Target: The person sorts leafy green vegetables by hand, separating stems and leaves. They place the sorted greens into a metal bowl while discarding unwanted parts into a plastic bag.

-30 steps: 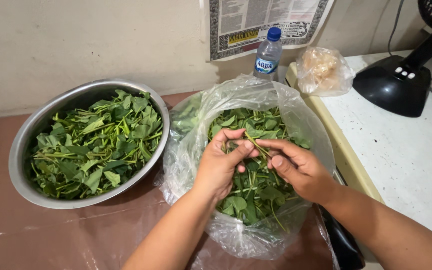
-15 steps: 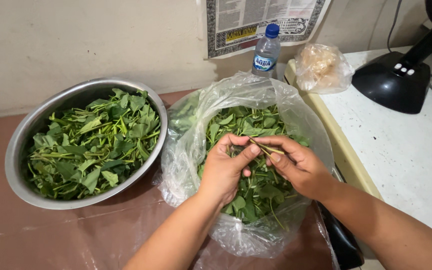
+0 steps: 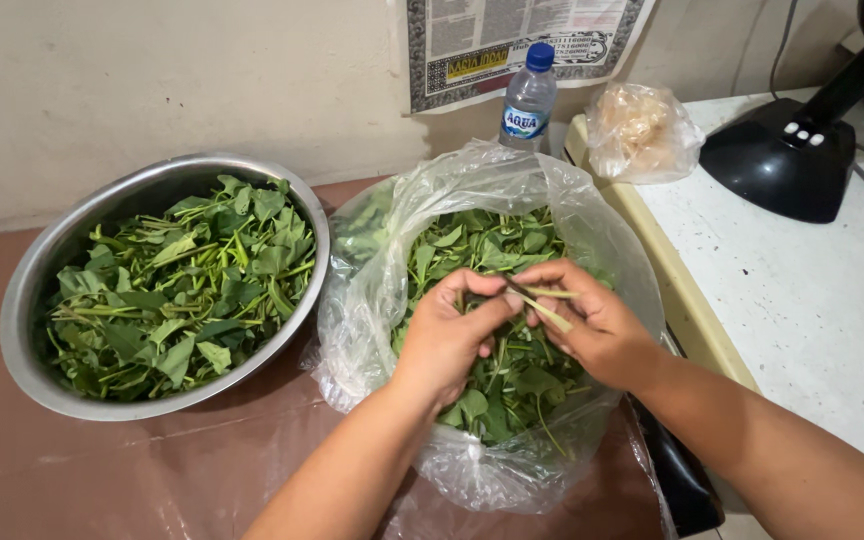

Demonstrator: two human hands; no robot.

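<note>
2 hands are working over a clear plastic bag [image 3: 372, 300] full of green leaves [image 3: 482, 250], sitting in the middle of the frame on a brown counter [image 3: 152, 470]. The left hand [image 3: 447, 335] comes up from the bottom center, and its fingers [image 3: 492, 305] are curled in, pinched on one end of a thin pale green stem [image 3: 550, 305]. The right hand [image 3: 597, 325] comes in from the lower right with its fingers closed on the same stem from the other side, so both hands have hold of it, just above the leaf pile and inside the bag's opening. Fingertips of the 2 hands are pretty much touching each other.

The bag mouth is rolled open and wide, and the leaves fill it loosely, with some stems poking through.

Left of the frame there's a round metal bowl [image 3: 42, 290], touching the bag's side or just about, heaped with more of the same leafy greens [image 3: 182, 290] and stem pieces.

At the top center, behind the bag, stands a plastic water bottle [image 3: 529, 100] with a blue cap, upright against the wall, under a printed paper sheet [image 3: 512, 35] stuck on the wall. Just right of the bottle is a small tied plastic bag [image 3: 642, 130] with something pale inside, can't tell what. It sits on a speckled white surface [image 3: 802, 300] at the right, along with the black base of a fan [image 3: 782, 160] in the upper right corner.
</note>
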